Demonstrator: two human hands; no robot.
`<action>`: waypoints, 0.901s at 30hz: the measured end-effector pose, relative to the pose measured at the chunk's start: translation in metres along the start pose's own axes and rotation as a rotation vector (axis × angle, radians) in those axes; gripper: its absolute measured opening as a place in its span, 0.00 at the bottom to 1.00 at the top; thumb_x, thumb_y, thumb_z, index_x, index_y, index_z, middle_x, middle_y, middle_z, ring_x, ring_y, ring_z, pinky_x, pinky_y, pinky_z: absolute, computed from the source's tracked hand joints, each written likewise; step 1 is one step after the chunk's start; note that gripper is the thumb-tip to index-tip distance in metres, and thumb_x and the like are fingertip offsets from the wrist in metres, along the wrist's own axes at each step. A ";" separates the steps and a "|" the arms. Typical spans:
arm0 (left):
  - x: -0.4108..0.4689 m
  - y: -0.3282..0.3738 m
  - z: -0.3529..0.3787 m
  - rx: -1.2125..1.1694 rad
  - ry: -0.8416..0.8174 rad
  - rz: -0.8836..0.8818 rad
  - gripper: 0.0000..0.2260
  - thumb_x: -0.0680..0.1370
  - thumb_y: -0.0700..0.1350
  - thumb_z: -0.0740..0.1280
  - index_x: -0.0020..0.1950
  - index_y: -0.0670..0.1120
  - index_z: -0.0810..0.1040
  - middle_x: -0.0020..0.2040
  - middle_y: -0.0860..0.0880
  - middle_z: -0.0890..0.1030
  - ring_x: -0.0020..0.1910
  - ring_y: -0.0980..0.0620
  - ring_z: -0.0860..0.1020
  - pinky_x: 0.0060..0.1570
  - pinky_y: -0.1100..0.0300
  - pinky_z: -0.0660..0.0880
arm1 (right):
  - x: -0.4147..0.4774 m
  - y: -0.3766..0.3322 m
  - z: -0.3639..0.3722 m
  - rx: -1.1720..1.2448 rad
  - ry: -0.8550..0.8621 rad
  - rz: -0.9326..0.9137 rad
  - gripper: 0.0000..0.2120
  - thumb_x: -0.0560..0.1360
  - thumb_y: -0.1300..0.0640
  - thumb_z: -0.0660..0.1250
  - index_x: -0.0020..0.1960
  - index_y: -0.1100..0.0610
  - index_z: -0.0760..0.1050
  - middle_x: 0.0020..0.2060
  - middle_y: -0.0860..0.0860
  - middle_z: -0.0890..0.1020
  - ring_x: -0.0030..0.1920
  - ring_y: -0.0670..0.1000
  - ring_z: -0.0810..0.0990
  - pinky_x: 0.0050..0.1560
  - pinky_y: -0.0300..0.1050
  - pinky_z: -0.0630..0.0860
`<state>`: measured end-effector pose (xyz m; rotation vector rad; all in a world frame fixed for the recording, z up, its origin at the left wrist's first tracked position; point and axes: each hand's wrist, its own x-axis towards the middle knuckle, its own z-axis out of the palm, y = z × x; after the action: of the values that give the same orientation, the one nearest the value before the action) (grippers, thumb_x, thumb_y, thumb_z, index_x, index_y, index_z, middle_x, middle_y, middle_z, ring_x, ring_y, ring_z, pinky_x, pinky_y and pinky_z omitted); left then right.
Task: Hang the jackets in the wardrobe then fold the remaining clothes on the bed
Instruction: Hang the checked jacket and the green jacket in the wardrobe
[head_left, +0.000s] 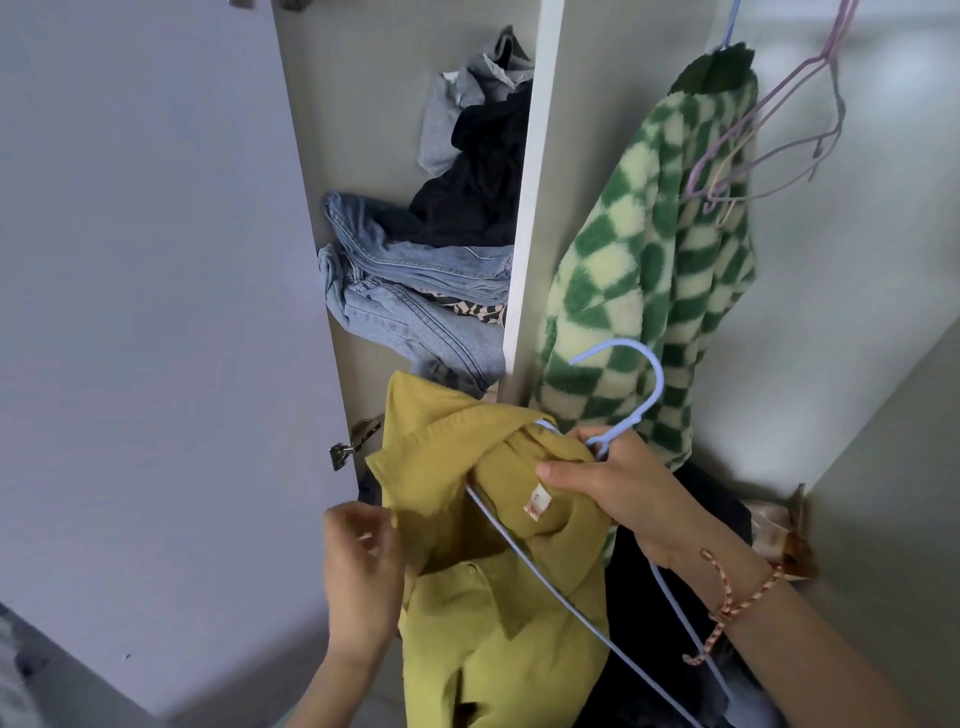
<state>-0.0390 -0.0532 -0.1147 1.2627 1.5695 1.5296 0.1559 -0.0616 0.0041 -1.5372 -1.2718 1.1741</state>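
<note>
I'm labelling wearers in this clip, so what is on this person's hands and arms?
No sleeves or gloves show on either arm. The wrist of the right hand carries a braided red-and-cream cord bracelet, knotted, with loose ends hanging. The left hand is blurred; nothing shows on its wrist.

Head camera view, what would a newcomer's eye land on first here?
Low centre, the yellow jacket, half threaded onto a blue hanger gripped by the right hand; the blurred left hand is at its collar. Behind, at right, hangs a green checkered fleece, with crumpled jeans shelved to its left.
</note>
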 end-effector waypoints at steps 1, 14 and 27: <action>0.000 0.002 0.001 0.049 0.064 0.060 0.08 0.75 0.49 0.64 0.48 0.48 0.67 0.49 0.51 0.72 0.50 0.53 0.71 0.53 0.57 0.70 | -0.001 0.002 0.001 0.006 -0.007 0.005 0.05 0.71 0.64 0.71 0.41 0.65 0.75 0.38 0.60 0.80 0.39 0.55 0.78 0.44 0.48 0.75; 0.017 0.043 0.033 0.251 -0.086 0.488 0.18 0.74 0.48 0.53 0.53 0.41 0.78 0.46 0.46 0.80 0.38 0.45 0.77 0.35 0.60 0.71 | -0.011 0.017 0.009 -0.271 -0.040 -0.147 0.21 0.75 0.42 0.61 0.39 0.61 0.69 0.29 0.48 0.69 0.29 0.41 0.67 0.32 0.32 0.65; -0.009 0.055 -0.012 0.865 -0.413 0.734 0.26 0.75 0.69 0.50 0.55 0.50 0.74 0.48 0.54 0.75 0.48 0.53 0.74 0.47 0.59 0.75 | 0.009 0.046 0.017 0.196 0.166 -0.156 0.17 0.80 0.53 0.58 0.34 0.59 0.70 0.21 0.48 0.64 0.22 0.45 0.61 0.24 0.36 0.59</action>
<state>-0.0347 -0.0725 -0.0613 2.6592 1.5978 0.7871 0.1510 -0.0603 -0.0455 -1.3377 -1.1105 1.0172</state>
